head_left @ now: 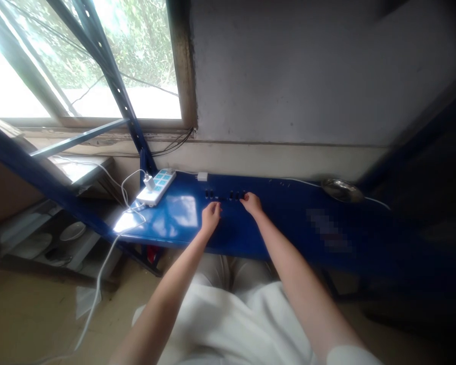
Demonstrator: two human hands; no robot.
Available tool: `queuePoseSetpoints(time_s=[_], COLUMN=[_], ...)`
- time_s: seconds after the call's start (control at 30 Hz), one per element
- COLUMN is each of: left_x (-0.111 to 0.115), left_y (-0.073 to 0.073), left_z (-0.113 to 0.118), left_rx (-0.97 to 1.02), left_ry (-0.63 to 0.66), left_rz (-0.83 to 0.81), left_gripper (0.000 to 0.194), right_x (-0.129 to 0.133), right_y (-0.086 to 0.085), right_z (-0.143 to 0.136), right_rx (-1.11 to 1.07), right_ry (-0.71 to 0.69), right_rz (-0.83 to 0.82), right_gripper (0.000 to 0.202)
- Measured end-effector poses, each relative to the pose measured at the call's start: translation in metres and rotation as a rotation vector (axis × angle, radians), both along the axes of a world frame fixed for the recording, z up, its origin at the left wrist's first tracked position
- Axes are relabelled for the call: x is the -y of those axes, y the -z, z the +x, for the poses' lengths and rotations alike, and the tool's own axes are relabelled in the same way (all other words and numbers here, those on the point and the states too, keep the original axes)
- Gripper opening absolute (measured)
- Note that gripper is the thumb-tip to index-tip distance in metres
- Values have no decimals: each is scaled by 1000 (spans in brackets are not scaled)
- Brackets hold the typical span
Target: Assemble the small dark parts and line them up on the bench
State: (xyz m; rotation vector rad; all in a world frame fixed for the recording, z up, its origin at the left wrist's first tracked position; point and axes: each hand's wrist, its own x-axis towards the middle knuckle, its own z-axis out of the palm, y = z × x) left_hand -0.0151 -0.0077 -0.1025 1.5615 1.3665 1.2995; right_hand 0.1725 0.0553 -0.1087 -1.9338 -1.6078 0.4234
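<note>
Several small black pieces stand in a row on the blue tabletop [281, 218], too small to name. Two black pieces [209, 194] are just beyond my left hand [211, 217], whose fingers are bent and pressed together; whatever they hold is hidden. Between my hands are two more black pieces [234, 195] and a thin dark strip [222, 198] lying flat. My right hand [253, 203] has thumb and forefinger pinched on a small black piece [244, 194] at the right end of the row, mostly covered by the fingertips.
A white power strip [160, 183] with a plugged-in charger [149, 181] lies at the left. Behind the row sits a white block [202, 176]. A shiny metal dish [342, 189] rests at the back right. A white cable [99, 284] hangs off the left edge.
</note>
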Motion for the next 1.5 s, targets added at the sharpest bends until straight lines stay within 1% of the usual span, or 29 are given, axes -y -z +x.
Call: queuePoseSetpoints(time_s=[0.2,0.33,0.4,0.47,0.57,0.67,0.73,0.83,0.97,1.23,1.5], left_x=[6,7,6,5,3,2,3,3,3,1,2], left_y=[-1,-2,-1,0,3,4,4,3,2,5,6], left_z=[-2,-3,-4,-6,-7,-7,-7,-7,-7,-7,-8], left_rx=[24,87,138,185,233,247,247,244,231,240,236], left_ry=[-24,-28,-40,-51,-60,-55,-44,-36,-44,-71,-71], left_rz=[8,-19,-40,-59,-79,-81,-80,-85,-86,-110,-114], left_gripper=[30,30,30,30,31,31,30,30,31,29,29], right_x=[-1,-2,2,9,25,41,50,59,64,65,67], right_y=[2,4,5,6,6,7,9,11,13,17,15], right_z=[-1,1,3,5,7,7,7,7,8,9,8], right_rx=[18,-28,-98,-208,-418,-611,-689,-755,-789,-728,-707], right_ry=[-4,-5,-2,18,84,201,264,287,261,232,225], right_rz=[-24,-33,2,87,269,400,429,412,379,361,342], right_gripper=[15,20,29,37,33,26,24,22,22,24,25])
